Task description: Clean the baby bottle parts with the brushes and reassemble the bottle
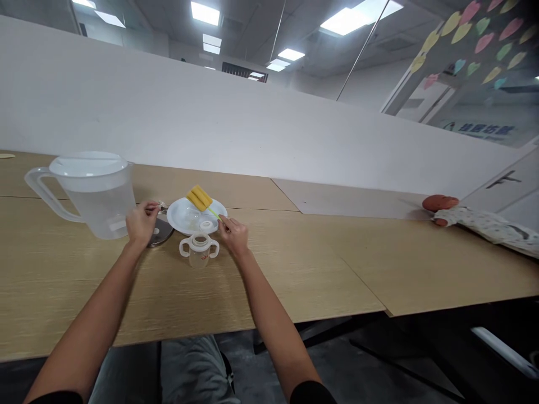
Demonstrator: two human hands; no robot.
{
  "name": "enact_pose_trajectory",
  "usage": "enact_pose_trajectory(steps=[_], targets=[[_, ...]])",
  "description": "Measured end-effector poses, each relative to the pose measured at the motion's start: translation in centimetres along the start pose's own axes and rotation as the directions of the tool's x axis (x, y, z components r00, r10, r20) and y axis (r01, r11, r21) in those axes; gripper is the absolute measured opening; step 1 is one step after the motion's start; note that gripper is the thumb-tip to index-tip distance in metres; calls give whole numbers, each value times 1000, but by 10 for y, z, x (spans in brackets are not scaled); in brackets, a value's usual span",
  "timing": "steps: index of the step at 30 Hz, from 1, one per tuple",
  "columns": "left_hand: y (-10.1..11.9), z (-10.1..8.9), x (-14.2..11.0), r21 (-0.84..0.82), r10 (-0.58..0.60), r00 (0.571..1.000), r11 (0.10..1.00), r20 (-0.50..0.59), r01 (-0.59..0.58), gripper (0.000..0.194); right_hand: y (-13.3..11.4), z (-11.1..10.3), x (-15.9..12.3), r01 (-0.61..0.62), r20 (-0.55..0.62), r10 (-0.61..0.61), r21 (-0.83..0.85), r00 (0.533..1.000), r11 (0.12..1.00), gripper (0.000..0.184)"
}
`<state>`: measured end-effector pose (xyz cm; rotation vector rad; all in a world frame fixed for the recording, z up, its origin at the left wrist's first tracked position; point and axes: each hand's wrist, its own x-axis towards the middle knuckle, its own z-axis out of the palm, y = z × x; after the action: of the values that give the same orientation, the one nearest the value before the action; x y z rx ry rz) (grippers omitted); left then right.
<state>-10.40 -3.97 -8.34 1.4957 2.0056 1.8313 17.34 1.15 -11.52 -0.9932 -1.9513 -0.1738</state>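
Note:
My right hand is closed around the thin green handle of a sponge bottle brush. Its yellow sponge head is held over a white plate. Small clear and white parts, one of them a ring-like piece, lie on that plate. Just in front of it stands an open baby bottle, upright, with two white side handles. My left hand is pinched at the plate's left, at a small clear or whitish piece too small to name. Below that hand lies a round metal disc, partly covered.
A large clear pitcher with a white lid stands close to my left hand. The wooden table runs along a white partition. At the far right lies a brown plush-like object with patterned cloth.

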Motion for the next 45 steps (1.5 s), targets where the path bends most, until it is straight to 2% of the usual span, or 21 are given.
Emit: enact_pose_trajectory(steps=[4,8,12,14,16,18,19,22,23,24,30,34,37,41,43,45], targets=[[-5,1,-3,296,6,998,955,55,-22,18,0,1,-1,5,6,-5,-15,1000,1000,32],[-4,0,-5,530,-89,986,848,143,0,21,0,2,-1,20,-1,-20,-42,1000,999,29],[2,-1,-8,638,-127,971,770,202,-32,29,1,4,-1,57,-39,-60,-68,997,996,25],[9,-1,-10,632,-25,982,768,187,-101,33,1,4,0,67,-52,-71,-74,996,995,24],[17,2,-13,615,137,977,760,165,-210,36,1,5,0,66,-57,-71,-74,996,995,24],[27,8,-16,572,277,940,747,197,-340,38,1,5,0,62,-57,-66,-70,996,996,24],[30,13,-18,530,328,909,738,257,-417,39,1,5,0,62,-56,-65,-66,996,996,24],[35,28,-24,371,455,764,683,458,-629,43,0,6,0,56,-51,-59,-58,997,997,24],[34,32,-26,337,475,727,666,496,-666,45,1,6,-1,53,-51,-56,-58,997,997,24],[31,35,-27,324,478,710,658,517,-680,46,1,6,-1,51,-53,-54,-58,997,997,24],[15,37,-29,330,350,744,732,569,-596,42,2,8,-1,45,-58,-48,-61,997,997,23],[17,38,-29,286,320,801,814,506,-505,34,2,8,-2,31,-63,-35,-61,997,998,23],[21,38,-26,247,379,832,831,405,-498,32,3,8,-2,16,-67,-20,-52,998,999,23],[30,35,-26,140,476,858,852,191,-504,29,3,9,-3,15,-69,-18,-45,997,999,23],[38,33,-29,44,484,871,871,89,-488,27,4,9,-3,15,-72,-18,-40,997,999,24],[47,32,-34,-58,455,890,890,35,-453,25,4,10,-4,22,-78,-24,-34,997,999,24]])
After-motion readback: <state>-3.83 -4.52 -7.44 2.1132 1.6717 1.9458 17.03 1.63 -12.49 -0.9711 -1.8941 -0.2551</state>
